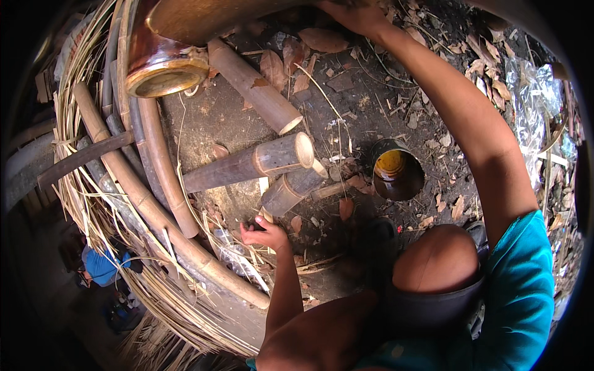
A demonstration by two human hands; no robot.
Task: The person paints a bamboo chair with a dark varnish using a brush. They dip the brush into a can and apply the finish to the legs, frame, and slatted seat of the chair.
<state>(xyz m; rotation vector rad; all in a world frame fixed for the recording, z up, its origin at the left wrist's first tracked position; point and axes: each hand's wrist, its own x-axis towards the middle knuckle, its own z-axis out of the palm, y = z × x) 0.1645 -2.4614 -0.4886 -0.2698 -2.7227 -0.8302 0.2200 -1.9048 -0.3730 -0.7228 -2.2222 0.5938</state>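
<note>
My left hand [267,234] is low in the middle, palm partly up and fingers loosely apart, beside the lower end of a short dark bamboo piece [286,193]. A thin pale stick end shows just above its thumb. A longer cut bamboo length [247,162] lies just beyond, and another [257,93] slants farther off. My right arm stretches to the top edge, where my right hand [357,18] is by a smooth, curved brown thing [216,17]. Its fingers are not clearly visible. Below that brown thing, at upper left, is a glossy brown cylinder [167,71] with a yellowish rim.
An open dark round container [398,173] with something yellow inside stands right of the bamboo. Long bamboo poles [167,210] and bundled split strips [74,173] line the left. Dry leaves [323,40] litter the soil. Clear plastic [535,93] lies far right; my bent knee [437,260] is close.
</note>
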